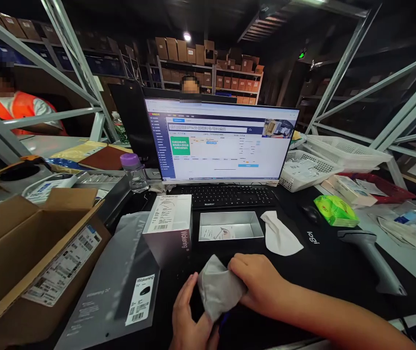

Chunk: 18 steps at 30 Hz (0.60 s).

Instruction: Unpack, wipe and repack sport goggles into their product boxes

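Observation:
Between my two hands, over the front of the black desk mat, is a light grey cloth pouch [219,287]. My right hand [261,284] is closed on its right side, fingers curled into the fabric. My left hand [191,316] grips it from the lower left, with the thumb against the cloth. What the pouch contains, if anything, is hidden. Just beyond lies an open silver box [231,226] with a printed card in it. A white cloth piece [281,236] lies right of that box, and a white-and-grey Wakening carton [169,228] stands to its left.
An open cardboard box [65,262] and a translucent Wakening bag [120,277] occupy the left. Behind are a keyboard [226,195] and monitor [222,141]. On the right are a barcode scanner [373,257], a green tissue pack [335,210] and white baskets [306,170].

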Tool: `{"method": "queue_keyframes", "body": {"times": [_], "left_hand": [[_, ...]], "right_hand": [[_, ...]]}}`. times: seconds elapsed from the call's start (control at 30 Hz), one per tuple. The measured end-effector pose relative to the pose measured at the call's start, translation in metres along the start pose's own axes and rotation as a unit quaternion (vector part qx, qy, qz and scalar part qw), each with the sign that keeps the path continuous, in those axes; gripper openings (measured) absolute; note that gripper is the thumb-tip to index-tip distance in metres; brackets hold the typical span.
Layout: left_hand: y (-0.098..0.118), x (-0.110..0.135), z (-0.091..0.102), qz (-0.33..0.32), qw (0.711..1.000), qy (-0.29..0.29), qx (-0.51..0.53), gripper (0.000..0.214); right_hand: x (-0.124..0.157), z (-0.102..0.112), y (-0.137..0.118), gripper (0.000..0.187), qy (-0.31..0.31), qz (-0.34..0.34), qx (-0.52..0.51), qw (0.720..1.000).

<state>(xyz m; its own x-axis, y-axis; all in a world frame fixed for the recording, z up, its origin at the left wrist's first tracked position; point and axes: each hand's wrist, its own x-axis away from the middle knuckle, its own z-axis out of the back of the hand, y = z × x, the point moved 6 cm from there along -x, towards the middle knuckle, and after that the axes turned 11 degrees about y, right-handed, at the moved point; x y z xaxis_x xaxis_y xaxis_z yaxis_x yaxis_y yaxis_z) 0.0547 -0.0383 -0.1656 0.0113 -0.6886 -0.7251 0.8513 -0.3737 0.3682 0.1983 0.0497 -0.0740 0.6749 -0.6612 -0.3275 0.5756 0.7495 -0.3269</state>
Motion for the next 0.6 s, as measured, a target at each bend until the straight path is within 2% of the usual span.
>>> {"method": "queue_keyframes", "body": {"times": [0.13,0.23,0.3,0.37,0.5,0.6], "left_hand": [[0.008,-0.014,0.017,-0.043,0.998,0.021,-0.042,0.026],[0.012,-0.026,0.026,-0.094,0.993,0.021,-0.076,0.024],[0.009,-0.030,0.029,-0.098,0.990,0.025,-0.100,0.030],[0.005,-0.031,0.030,-0.098,0.989,0.020,-0.108,0.037],[0.001,-0.027,0.029,-0.100,0.992,-0.005,-0.083,0.057],[-0.004,-0.023,0.027,-0.073,0.994,-0.044,-0.063,0.072]], "right_hand": [[-0.012,-0.010,-0.003,0.032,-0.144,-0.025,0.174,0.974],[-0.019,-0.014,-0.014,0.033,-0.199,0.036,0.185,0.962],[-0.020,-0.011,-0.015,0.031,-0.193,0.071,0.152,0.967],[-0.019,-0.005,-0.009,0.031,-0.172,0.070,0.116,0.976],[-0.010,0.008,0.006,0.022,-0.130,0.013,0.017,0.991],[0.000,0.015,0.016,0.021,-0.088,-0.051,-0.064,0.993]]}}
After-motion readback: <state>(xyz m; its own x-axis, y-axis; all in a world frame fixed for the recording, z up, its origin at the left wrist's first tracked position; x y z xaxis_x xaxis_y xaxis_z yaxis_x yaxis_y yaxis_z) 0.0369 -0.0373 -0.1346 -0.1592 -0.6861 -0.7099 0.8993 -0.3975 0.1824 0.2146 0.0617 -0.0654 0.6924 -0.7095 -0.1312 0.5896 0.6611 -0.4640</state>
